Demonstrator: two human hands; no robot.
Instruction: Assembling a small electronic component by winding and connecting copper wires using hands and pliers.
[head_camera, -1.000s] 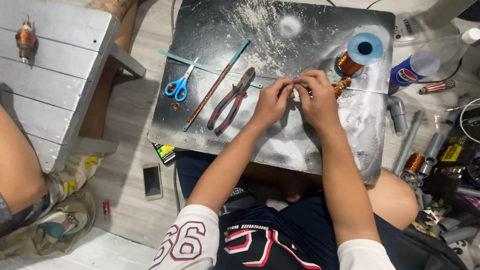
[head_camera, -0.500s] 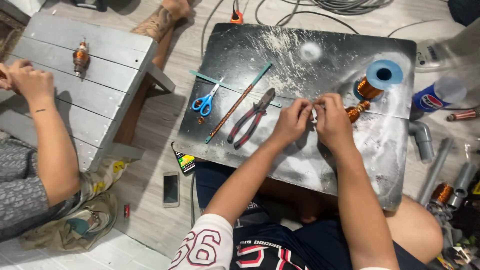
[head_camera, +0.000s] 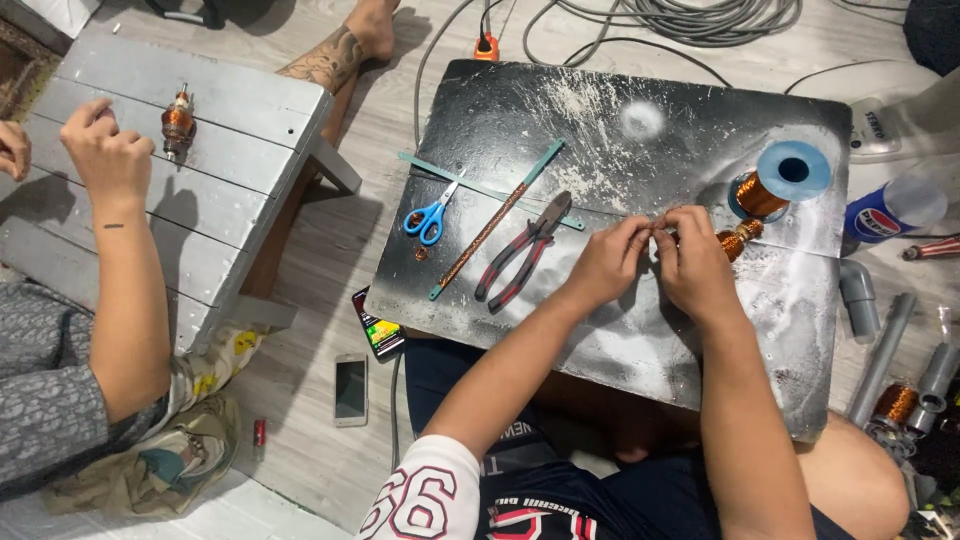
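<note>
While both hands meet fingertip to fingertip over the dark board, the left hand (head_camera: 605, 265) and right hand (head_camera: 690, 265) pinch something too fine to make out; the small copper-wound armature (head_camera: 738, 240) lies just right of the right hand, its axis slanting toward the copper wire spool (head_camera: 775, 185) beyond.

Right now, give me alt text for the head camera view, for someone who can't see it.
Seen from above, a person's left hand and right hand meet, pinching something small over a dark board, beside a copper wire spool. Pliers and blue scissors lie to the left; another person's arm rests on a grey bench.
</note>
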